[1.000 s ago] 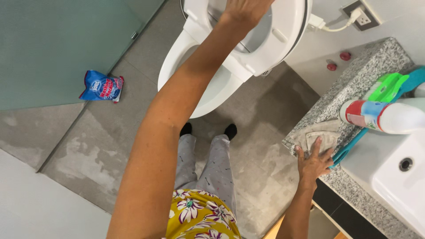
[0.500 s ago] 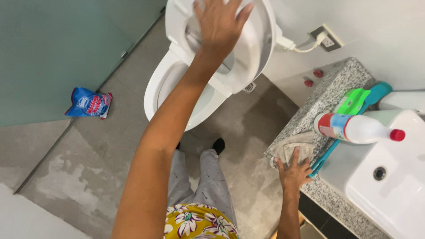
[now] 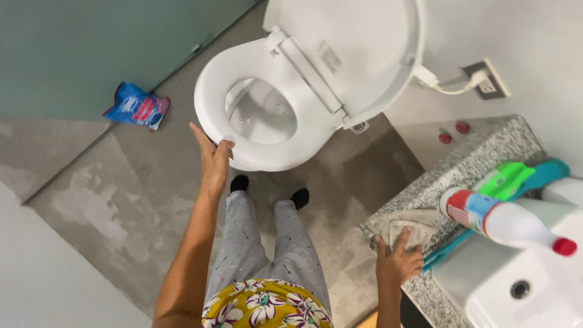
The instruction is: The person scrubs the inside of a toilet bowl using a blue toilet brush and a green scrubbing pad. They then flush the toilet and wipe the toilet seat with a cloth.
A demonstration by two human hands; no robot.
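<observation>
Gripping the front rim of the white plastic toilet seat (image 3: pixel 255 103) with left hand (image 3: pixel 214 159) fingers curled on it, right hand (image 3: pixel 398 262) flat and open on the grey folded cloth (image 3: pixel 408 234) on the speckled granite table (image 3: pixel 480 158) right of that seat, a slip could drop it hard onto the bowl.

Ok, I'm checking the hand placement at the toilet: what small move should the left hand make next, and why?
Probably lift the toilet seat toward the raised lid. The left hand grips the seat's front rim, fingers curled under its edge, while the seat lies flat on the bowl. The right hand rests on a folded cloth on the granite counter, so it looks braced.
</observation>
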